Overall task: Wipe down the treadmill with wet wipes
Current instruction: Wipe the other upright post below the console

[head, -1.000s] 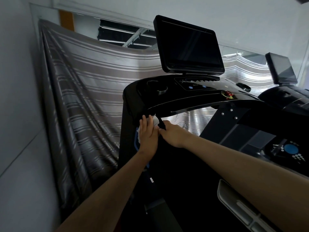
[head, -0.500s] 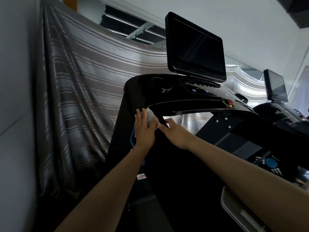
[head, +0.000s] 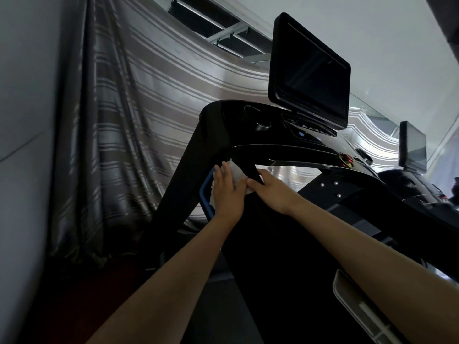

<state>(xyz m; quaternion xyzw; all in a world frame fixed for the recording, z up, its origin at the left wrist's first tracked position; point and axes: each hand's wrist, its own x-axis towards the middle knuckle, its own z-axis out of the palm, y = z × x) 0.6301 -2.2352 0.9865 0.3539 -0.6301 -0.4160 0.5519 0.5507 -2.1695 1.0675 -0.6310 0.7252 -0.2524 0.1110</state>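
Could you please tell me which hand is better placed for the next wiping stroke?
Left, probably: the left hand lies flat on the crumpled white wet wipe against the glossy black treadmill upright; the right hand merely rests alongside.

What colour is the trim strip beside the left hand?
Blue. The trim strip shows best in the head view.

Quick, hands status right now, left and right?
Left hand: open, flat fingers pressing the wet wipe against the treadmill upright.
Right hand: on the treadmill beside the wet wipe; grip cannot be told.
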